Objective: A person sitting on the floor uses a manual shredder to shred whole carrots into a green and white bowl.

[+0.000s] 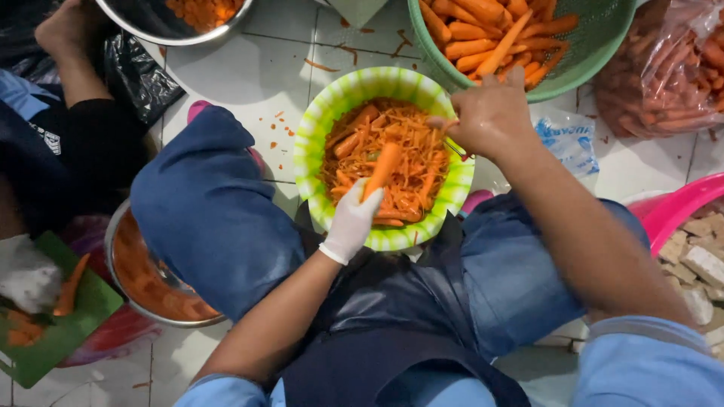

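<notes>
The left hand [353, 221], in a white glove, has its fingers clamped around the lower end of a peeled carrot [383, 169], which tilts up toward one o'clock over the shreds [411, 162]. The right hand [489, 113], bare, sits at about two o'clock from the carrot, its fingers curled together on a small tool [455, 147] of which only a thin metal bit shows under the thumb; what kind of tool it is I cannot tell. Both hands work above a green striped bowl [317, 143] heaped with orange shreds and a few carrot pieces, held on the floor between the person's knees, which are in blue jeans [211, 218] under a dark apron [392, 316]. At twelve to one o'clock from the bowl a green basket [596, 56] holds whole peeled carrots, and at three o'clock from that a clear bag [664, 75] is packed with more. At eleven o'clock from the bowl stands a steel bowl [143, 26] with orange bits inside. At four o'clock, near the right elbow, a pink tub [679, 207] holds pale cubes. At eight o'clock, beside the left knee, a second steel pan [124, 279] holds orange peelings, and past it, at the frame's nine o'clock edge, a green board [83, 316] carries a carrot piece. Another person's bare foot [68, 30] rests at the top left corner on the white tiles [249, 71].
</notes>
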